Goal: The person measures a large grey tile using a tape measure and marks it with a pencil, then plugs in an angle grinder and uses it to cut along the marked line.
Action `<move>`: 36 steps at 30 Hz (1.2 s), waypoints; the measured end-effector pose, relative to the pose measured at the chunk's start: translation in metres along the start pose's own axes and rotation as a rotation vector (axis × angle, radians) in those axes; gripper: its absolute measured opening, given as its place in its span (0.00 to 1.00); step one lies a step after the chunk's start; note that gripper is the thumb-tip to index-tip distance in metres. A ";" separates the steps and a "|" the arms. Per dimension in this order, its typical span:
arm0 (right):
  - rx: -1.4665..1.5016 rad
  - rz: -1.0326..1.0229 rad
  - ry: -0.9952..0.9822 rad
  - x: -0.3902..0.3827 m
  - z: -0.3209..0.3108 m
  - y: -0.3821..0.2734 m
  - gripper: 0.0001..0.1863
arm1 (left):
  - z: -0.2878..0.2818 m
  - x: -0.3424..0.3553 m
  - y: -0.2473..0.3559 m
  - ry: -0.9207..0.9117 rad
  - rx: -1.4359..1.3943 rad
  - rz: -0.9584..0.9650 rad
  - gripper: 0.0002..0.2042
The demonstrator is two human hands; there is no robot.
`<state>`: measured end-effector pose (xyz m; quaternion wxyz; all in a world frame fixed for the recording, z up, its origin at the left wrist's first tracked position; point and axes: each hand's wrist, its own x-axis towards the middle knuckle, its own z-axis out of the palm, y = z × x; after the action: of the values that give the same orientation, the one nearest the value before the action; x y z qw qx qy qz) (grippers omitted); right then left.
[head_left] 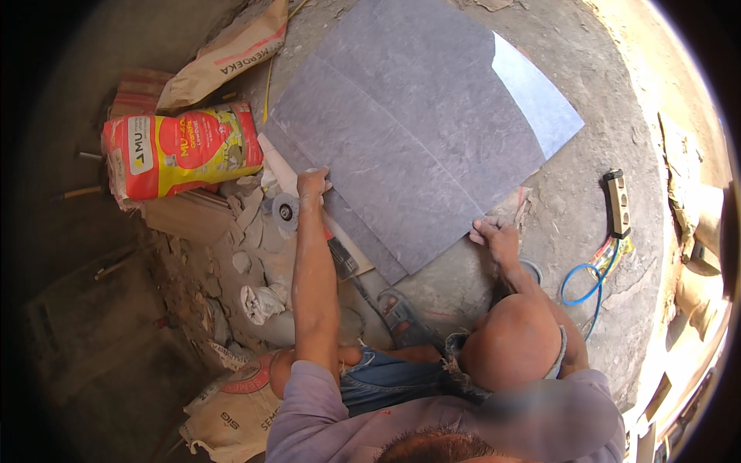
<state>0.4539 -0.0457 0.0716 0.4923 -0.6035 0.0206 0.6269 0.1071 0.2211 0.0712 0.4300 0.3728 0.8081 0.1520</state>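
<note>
A large grey stone-look tile [417,100] lies flat in front of me, with a thin pale line running lengthwise across it. Along its lower left side the edge of another grey tile [363,239] sticks out from underneath. My left hand [312,185] is closed on the tile's left edge, its fingertips partly hidden. At the near right corner my right hand [498,238] pinches the tile's edge between thumb and fingers. Close beside my left wrist lies an angle grinder, its round disc [285,211] facing up and its dark body [343,259] partly behind my forearm.
A red and yellow bag [185,150] and a brown paper sack [228,62] stand at the left, near broken tile pieces [247,216]. On the right, a power strip [618,204] with a blue cable [567,285] lies on the rough concrete floor [594,116]. My sandalled foot [397,309] is near the tiles.
</note>
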 end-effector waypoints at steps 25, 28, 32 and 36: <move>-0.211 -0.062 -0.007 0.008 0.003 0.003 0.10 | 0.019 -0.005 -0.048 0.142 -0.309 0.359 0.25; -0.203 -0.062 0.004 0.008 0.003 0.003 0.10 | 0.024 -0.006 -0.047 0.131 -0.368 0.355 0.26; -0.179 -0.064 0.020 0.008 0.002 0.003 0.09 | 0.026 -0.010 -0.045 0.122 -0.357 0.350 0.25; -0.171 -0.066 0.022 0.007 0.004 0.004 0.08 | 0.024 -0.010 -0.045 0.132 -0.306 0.354 0.25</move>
<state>0.4498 -0.0405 0.0648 0.4591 -0.6505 -0.0478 0.6032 0.1087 0.1814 0.0382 0.3944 0.4285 0.7240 0.3698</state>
